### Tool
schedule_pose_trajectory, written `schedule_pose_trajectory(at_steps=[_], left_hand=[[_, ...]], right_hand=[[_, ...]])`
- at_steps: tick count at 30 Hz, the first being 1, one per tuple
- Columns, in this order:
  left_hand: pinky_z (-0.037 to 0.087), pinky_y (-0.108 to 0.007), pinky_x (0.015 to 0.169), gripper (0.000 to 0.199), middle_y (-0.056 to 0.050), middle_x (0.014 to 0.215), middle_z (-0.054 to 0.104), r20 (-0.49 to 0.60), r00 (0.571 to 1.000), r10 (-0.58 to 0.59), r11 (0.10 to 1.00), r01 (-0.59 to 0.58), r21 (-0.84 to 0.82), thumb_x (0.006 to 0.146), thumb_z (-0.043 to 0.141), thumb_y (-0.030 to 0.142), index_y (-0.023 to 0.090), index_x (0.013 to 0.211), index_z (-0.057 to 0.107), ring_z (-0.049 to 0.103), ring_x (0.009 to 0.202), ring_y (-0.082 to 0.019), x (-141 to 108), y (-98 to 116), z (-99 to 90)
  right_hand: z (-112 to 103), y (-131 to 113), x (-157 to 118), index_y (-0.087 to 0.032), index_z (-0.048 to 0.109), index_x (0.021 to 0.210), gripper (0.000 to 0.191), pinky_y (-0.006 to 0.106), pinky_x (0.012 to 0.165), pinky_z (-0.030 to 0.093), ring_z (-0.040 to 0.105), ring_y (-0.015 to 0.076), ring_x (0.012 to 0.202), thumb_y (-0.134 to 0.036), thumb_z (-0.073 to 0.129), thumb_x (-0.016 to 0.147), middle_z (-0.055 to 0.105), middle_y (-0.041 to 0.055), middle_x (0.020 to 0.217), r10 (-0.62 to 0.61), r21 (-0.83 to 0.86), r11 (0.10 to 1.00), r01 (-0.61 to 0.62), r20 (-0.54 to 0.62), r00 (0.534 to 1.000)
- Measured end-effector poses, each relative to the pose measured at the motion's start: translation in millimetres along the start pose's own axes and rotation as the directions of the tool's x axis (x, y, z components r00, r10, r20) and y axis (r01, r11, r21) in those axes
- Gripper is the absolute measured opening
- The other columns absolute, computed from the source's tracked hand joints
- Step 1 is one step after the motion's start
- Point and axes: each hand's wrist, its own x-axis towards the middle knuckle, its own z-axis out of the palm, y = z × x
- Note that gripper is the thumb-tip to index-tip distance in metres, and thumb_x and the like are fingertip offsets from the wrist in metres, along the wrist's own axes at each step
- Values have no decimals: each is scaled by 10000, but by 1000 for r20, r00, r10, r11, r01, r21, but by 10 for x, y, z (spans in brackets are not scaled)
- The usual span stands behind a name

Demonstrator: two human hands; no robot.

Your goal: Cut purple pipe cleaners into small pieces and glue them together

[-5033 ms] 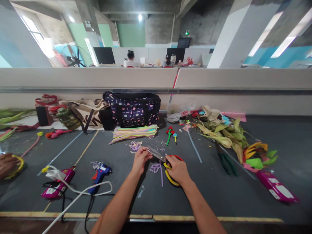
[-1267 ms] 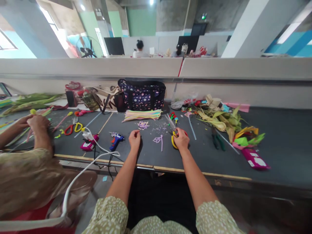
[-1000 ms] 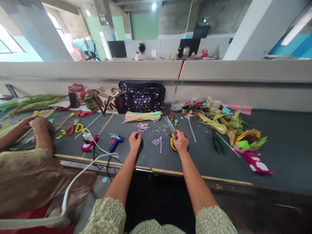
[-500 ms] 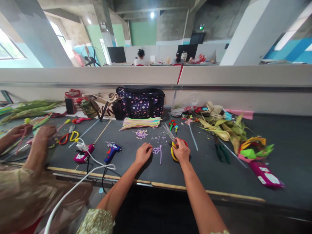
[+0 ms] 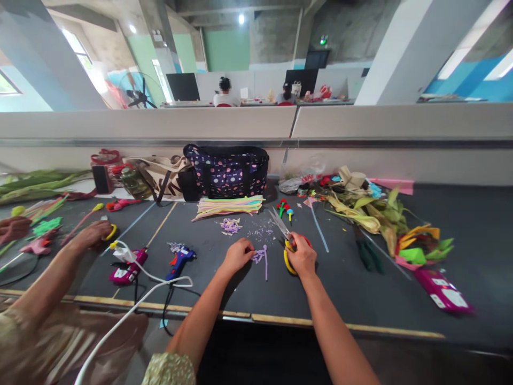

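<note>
My right hand (image 5: 302,255) is wrapped round the yellow and red handles of a pair of scissors (image 5: 280,223), whose blades point away from me and stand a little apart. My left hand (image 5: 239,254) rests on the table with thumb and fingertips pinched together; whatever they may hold is too small to make out. Just right of those fingertips lie short purple pipe cleaner pieces (image 5: 258,258) and a longer purple strip (image 5: 266,267) with a curled end. Farther off are a small heap of purple and pale cut pieces (image 5: 231,226) and scattered purple bits (image 5: 260,233).
A bundle of pastel pipe cleaners (image 5: 228,207) lies before a dark patterned bag (image 5: 228,171). Left are a blue glue gun (image 5: 181,263), a white cable (image 5: 132,305) and a co-worker's hand (image 5: 94,233). Right are green-handled pliers (image 5: 368,254), dried husks (image 5: 356,214) and a magenta packet (image 5: 443,291).
The co-worker's nearer hand has moved right, onto the yellow-handled scissors on their side. My hands keep nearly the same pose by the purple pieces. The camera view has shifted slightly.
</note>
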Motion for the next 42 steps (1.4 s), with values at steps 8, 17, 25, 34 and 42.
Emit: schedule_pose_trajectory(at_steps=[8, 17, 25, 34, 42], left_hand=[[379, -245, 640, 86, -12, 743, 602, -97, 995, 29, 971, -51, -232, 756, 580, 240, 181, 723, 632, 530, 681, -133, 136, 91, -103], [426, -211, 534, 331, 3, 657, 589, -70, 971, -230, 302, 3, -953, 642, 746, 369, 139, 858, 646, 509, 536, -79, 451, 309, -20], [483, -198, 588, 286, -5, 685, 598, 55, 963, -264, -11, 54, -998, 624, 787, 283, 125, 823, 655, 560, 584, -75, 389, 243, 59], [452, -176, 544, 271, 18, 637, 558, 82, 955, -284, -83, 61, -995, 614, 795, 273, 135, 758, 610, 524, 549, -60, 364, 218, 76], [435, -203, 550, 256, 10, 655, 571, 58, 962, -265, -10, 57, -998, 652, 760, 291, 135, 798, 620, 508, 535, -67, 350, 243, 131]], right_hand=[[-6, -61, -46, -240, 576, 1047, 322, 230, 673, 425, 588, 134, 747, -202, 538, 730, 628, -2, 857, -20, 16, 1000, 19, 15, 1000], [-22, -101, -67, -236, 554, 1099, 387, 235, 679, 440, 599, 141, 769, -177, 536, 717, 637, 9, 908, -82, 2, 997, 82, 68, 994], [1, -174, -107, -220, 549, 1126, 404, 240, 718, 442, 598, 150, 801, -176, 546, 725, 625, 10, 885, -150, -23, 988, 156, 155, 976], [7, -194, -119, -217, 541, 1143, 408, 243, 694, 440, 603, 160, 807, -183, 527, 737, 636, 26, 926, -211, -93, 969, 229, 175, 962], [3, -197, -119, -205, 533, 1158, 431, 235, 684, 426, 595, 154, 794, -172, 522, 729, 630, 23, 903, -250, -109, 955, 277, 208, 945]])
